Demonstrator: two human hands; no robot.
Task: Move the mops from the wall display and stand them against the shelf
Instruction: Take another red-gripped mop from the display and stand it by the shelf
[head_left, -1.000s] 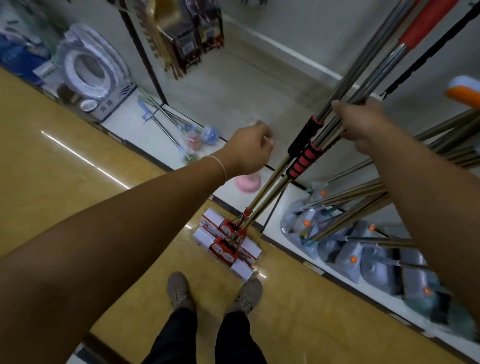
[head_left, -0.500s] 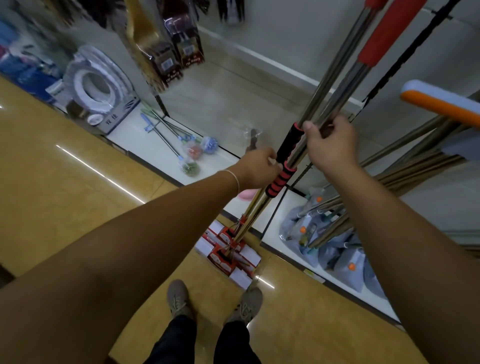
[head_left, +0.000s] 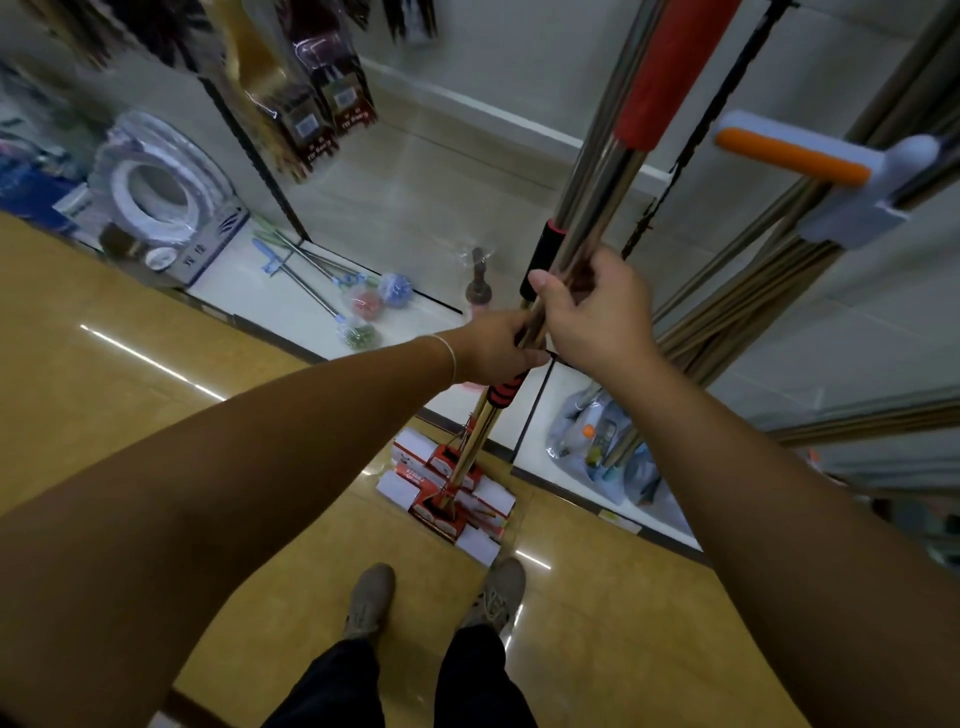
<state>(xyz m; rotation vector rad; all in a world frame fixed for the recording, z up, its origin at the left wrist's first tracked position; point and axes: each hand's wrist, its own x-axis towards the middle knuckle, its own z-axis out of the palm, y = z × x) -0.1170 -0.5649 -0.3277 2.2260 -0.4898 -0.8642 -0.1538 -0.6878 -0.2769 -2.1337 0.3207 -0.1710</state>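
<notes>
Mops (head_left: 582, 249) drawn closer since a moment ago, poles bundled upright, heads (head_left: 447, 493) on the floor at 6 o'clock: likely nearly ready to stand. Left hand (head_left: 493, 353), fingers curled round the poles; right hand (head_left: 592, 312) just above at 1 o'clock, fingers wrapped tight.
</notes>
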